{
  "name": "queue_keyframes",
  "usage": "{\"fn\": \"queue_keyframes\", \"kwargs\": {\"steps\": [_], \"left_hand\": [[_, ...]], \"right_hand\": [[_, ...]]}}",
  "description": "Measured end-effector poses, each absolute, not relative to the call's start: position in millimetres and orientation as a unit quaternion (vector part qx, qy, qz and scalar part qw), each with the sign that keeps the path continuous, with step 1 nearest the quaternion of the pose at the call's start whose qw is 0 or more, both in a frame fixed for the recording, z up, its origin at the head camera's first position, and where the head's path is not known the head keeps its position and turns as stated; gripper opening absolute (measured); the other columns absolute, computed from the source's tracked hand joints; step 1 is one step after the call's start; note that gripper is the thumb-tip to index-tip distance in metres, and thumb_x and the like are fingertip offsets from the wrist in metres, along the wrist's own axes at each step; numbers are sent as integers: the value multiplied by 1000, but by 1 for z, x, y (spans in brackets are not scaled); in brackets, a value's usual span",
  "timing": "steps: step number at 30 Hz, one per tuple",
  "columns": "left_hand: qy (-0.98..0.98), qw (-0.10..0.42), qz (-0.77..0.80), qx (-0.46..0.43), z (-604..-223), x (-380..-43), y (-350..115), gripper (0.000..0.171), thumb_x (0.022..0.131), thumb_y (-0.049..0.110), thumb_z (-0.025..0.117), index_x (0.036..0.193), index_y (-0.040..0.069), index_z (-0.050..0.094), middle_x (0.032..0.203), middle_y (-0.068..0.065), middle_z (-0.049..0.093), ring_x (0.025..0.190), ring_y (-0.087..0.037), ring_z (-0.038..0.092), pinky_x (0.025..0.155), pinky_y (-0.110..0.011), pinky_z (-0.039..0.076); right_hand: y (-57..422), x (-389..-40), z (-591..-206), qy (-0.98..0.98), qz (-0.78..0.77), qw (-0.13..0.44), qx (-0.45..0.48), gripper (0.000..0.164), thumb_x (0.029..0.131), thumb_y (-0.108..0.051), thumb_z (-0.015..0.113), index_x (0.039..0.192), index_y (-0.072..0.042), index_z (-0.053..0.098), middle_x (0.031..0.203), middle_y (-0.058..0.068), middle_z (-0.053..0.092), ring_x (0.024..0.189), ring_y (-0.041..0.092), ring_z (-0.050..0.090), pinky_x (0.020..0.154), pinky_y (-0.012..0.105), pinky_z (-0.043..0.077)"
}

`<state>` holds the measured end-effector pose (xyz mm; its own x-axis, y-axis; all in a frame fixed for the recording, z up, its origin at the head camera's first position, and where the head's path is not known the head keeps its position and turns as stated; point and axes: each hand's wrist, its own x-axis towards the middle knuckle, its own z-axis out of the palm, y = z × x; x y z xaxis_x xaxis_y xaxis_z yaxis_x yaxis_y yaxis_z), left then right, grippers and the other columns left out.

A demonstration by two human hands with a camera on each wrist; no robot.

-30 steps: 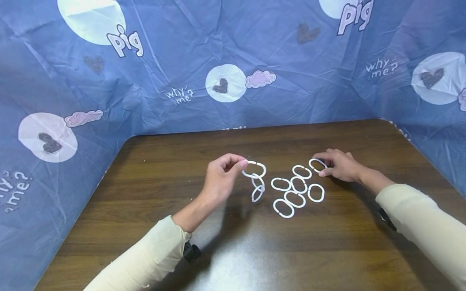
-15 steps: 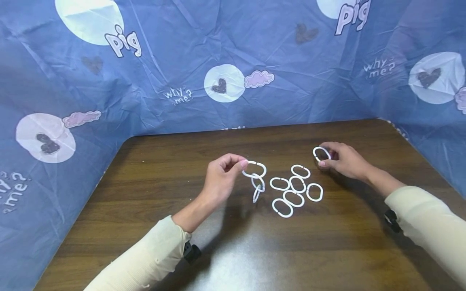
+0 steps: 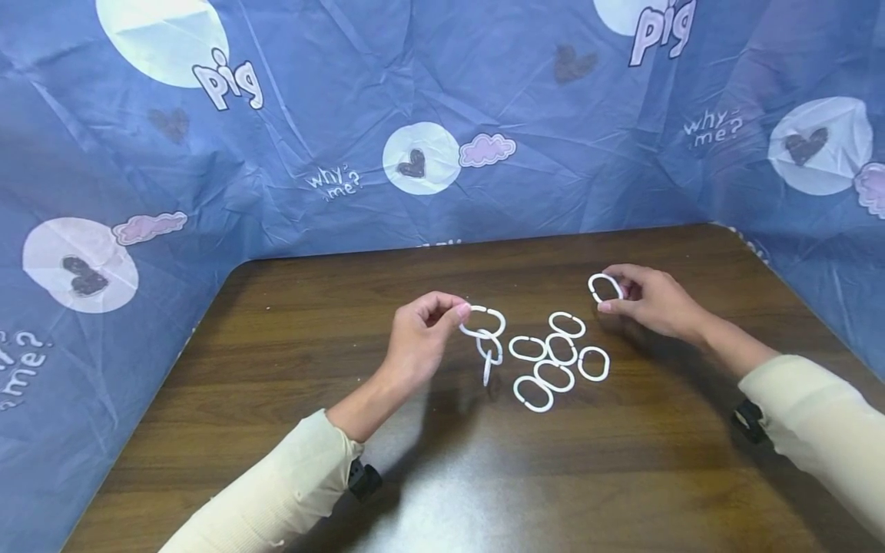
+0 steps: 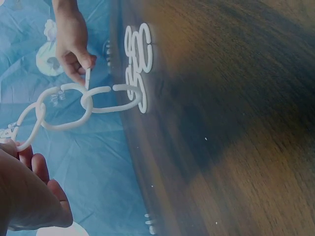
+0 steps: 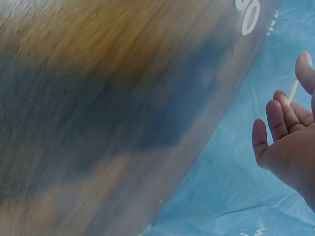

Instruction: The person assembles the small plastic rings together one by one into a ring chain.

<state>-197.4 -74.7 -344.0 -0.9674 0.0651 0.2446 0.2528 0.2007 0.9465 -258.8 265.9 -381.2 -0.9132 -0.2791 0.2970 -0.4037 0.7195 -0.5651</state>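
Note:
Between thumb and fingertips my left hand (image 3: 422, 334) pinches the top of a chain (image 4: 66, 125) of three white oval plastic links. The chain hangs down over the table, its lowest link (image 3: 487, 370) seen edge-on in the head view. Farther right, my right hand (image 3: 653, 299) holds a single white link (image 3: 604, 288) between thumb and fingers, raised off the wood. In the right wrist view that link (image 5: 293, 90) shows only as a thin edge. Each link has a small gap in its ring. Several loose white links (image 3: 554, 376) lie between the hands, some overlapping.
The brown wood-grain table (image 3: 387, 476) carries everything here. A blue printed cloth (image 3: 429, 92) stands behind it and along both sides. Dark bands with small devices (image 3: 362, 478) sit at the wrists below pale sleeves.
My right hand has lifted a link off the table beside the loose pile, moving slightly up and away. The left hand stays put while the lowest link of its chain turns edge-on.

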Motion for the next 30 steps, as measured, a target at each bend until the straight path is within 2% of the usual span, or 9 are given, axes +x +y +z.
{"fn": "queue_keyframes", "kwargs": {"steps": [12, 17, 30], "left_hand": [[-769, 69, -627, -104, -343, -198, -75, 10, 89, 10, 67, 90, 0, 70, 85, -20, 67, 74, -22, 58, 64, -21, 45], [-768, 68, -627, -106, -343, -198, -75, 10, 89, 10, 67, 91, 0, 70, 84, -17, 67, 78, -29, 59, 65, -21, 45], [-768, 76, -626, -110, -345, -199, -74, 9, 88, 9, 68, 90, 0, 70, 79, -8, 66, 72, -14, 57, 64, -21, 46]], "right_hand": [[235, -245, -361, -908, 350, 93, 211, 44, 77, -17, 81, 115, -2, 64, 76, 2, 56, 67, 11, 51, 60, 19, 40], [222, -243, -354, -903, 350, 99, 228, 45, 76, -15, 82, 115, -2, 65, 76, 1, 56, 68, 11, 50, 60, 20, 41], [199, -236, -342, -884, 365, 111, 269, 45, 76, -15, 82, 115, -3, 66, 75, 1, 56, 66, 12, 52, 59, 20, 42]]}}
